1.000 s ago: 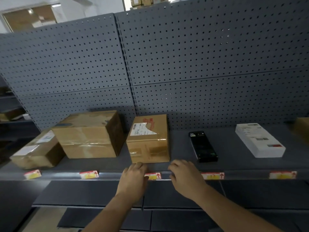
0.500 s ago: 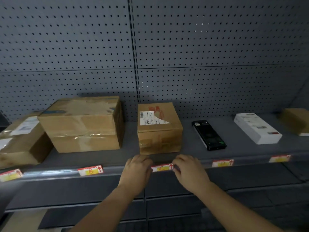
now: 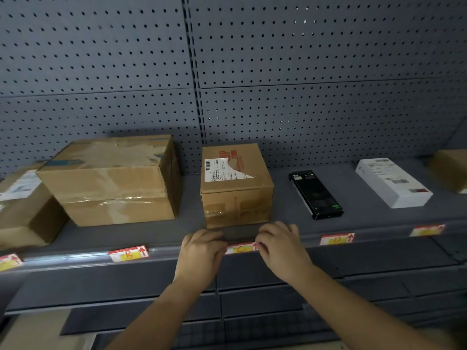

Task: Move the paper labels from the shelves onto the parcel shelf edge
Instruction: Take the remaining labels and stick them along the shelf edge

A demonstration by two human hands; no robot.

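Item: shelf labelling, label C, seating step.

Nearest: two forearms reach up from the lower frame. Left hand (image 3: 201,251) and right hand (image 3: 280,246) flank the paper label (image 3: 241,248) marked C, which sits in the parcel shelf edge (image 3: 75,258), directly below the small carton (image 3: 236,188). Fingers of both hands are curled over the lip, tips pressed against the strip at either end of the label; whether they pinch the paper itself or only pin it flat cannot be told, the tips being hidden.

Handling note: judged best done by pressing both ends evenly and sliding outward, so the paper lies flat in the channel with its red arrow upright, level with label B (image 3: 129,253) to the left and the label (image 3: 337,239) to the right.

Clearance: the rail is bare on both sides of C, neighbours well apart. The small carton's front face stands just behind the fingers; knuckles should stay low. Beyond: large carton (image 3: 111,180), black device (image 3: 316,194), white box (image 3: 393,181), then the pegboard back (image 3: 303,72).
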